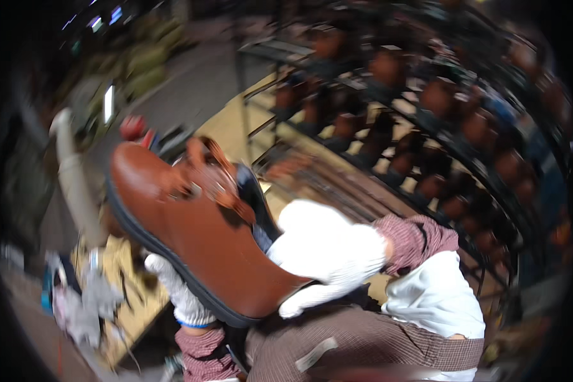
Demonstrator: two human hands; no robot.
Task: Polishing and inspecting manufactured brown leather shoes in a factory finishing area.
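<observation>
A brown leather shoe (204,248) with a black sole and a loose brown strap or lace at its front is held tilted before me, its toe toward the upper left. My right hand (328,245), in a white knitted glove, grips it at the heel end. Those fingers reach to the opening and the thumb lies along the outside of the heel. Under the sole is my left hand (181,290), also white-gloved and mostly hidden behind the shoe. Some of its fingers show along the sole's edge.
Metal racks (388,108) with rows of brown shoes stand at the right, blurred. A wooden table (143,299) with grey cloths (99,296) is at lower left. Beyond it rises a pale pipe-like post (75,172). A red round object (132,127) lies past the shoe's toe.
</observation>
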